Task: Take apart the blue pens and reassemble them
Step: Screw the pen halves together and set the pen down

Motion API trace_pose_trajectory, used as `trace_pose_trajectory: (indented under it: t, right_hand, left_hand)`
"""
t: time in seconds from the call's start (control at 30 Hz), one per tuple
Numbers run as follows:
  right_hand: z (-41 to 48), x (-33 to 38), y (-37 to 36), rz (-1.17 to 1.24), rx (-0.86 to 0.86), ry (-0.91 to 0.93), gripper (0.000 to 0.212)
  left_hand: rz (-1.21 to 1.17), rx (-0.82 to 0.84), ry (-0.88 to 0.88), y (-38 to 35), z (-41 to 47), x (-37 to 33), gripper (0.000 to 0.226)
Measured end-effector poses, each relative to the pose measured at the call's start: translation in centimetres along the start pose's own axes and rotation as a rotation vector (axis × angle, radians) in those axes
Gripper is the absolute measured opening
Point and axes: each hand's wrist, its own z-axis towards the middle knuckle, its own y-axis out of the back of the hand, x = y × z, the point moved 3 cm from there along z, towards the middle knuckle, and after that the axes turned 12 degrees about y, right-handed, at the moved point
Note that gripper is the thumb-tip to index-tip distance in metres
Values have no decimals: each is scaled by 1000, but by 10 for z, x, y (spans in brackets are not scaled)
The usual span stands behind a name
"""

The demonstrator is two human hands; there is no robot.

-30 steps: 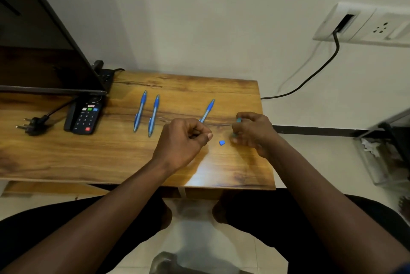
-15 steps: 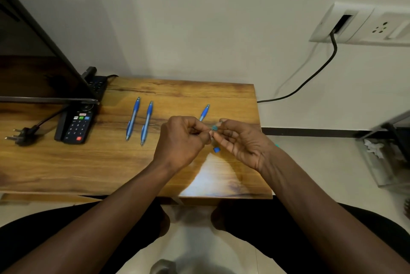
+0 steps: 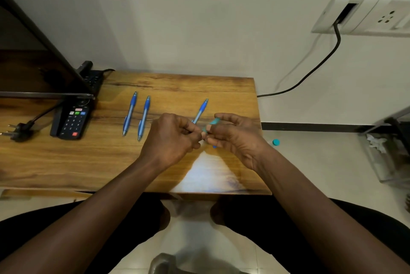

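Two whole blue pens (image 3: 129,113) (image 3: 144,117) lie side by side on the wooden table (image 3: 66,163). A third blue pen (image 3: 201,110) lies further right, its lower end hidden behind my hands. My left hand (image 3: 170,138) and my right hand (image 3: 235,136) meet above the table's right part. The right hand pinches a short teal-blue pen part (image 3: 213,123), and the left hand pinches its other end, where a thin piece is mostly hidden by fingers. A small blue piece (image 3: 214,146) lies on the table under my right hand.
A black remote (image 3: 72,121) and a plug with its cable (image 3: 18,129) lie at the left, under a dark screen (image 3: 33,69). A black cable (image 3: 310,72) runs from the wall socket (image 3: 359,13). A teal cap (image 3: 276,142) lies on the floor by the table's right edge.
My right hand came in from the right with the pen part and met my left hand. Both hands now hold the parts together, slightly higher than before.
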Motion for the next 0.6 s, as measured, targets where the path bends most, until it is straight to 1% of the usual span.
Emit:
trace_pose_trajectory:
  t: [0.1, 0.23, 0.33, 0.37, 0.43, 0.5, 0.53, 0.6]
  right_hand:
    - [-2, 0, -3, 118, 20, -72, 50]
    - [-2, 7, -3, 140, 66, -110, 24]
    - [-5, 10, -1, 141, 130, -140, 9]
    - [-5, 11, 0, 165, 124, -148, 6]
    - [-4, 12, 5, 252, 46, -161, 7]
    - [-1, 13, 12, 327, -38, -150, 8]
    - [0, 13, 15, 346, -63, -140, 8]
    - [2, 15, 21, 361, -91, -122, 8]
  left_hand:
    - [-3, 11, -23, 5, -2, -5, 10]
    - [-44, 27, -34, 7, 0, -12, 17]
    - [-109, 48, -29, 4, 1, -14, 28]
    - [-152, 55, -18, 2, 1, -15, 32]
    - [-243, 57, 24, -1, 4, -14, 38]
    - [-243, 33, 54, -6, 6, -11, 33]
    - [-179, 4, 43, -9, 7, -9, 26]
    - [38, -65, -39, -18, 8, -4, 11]
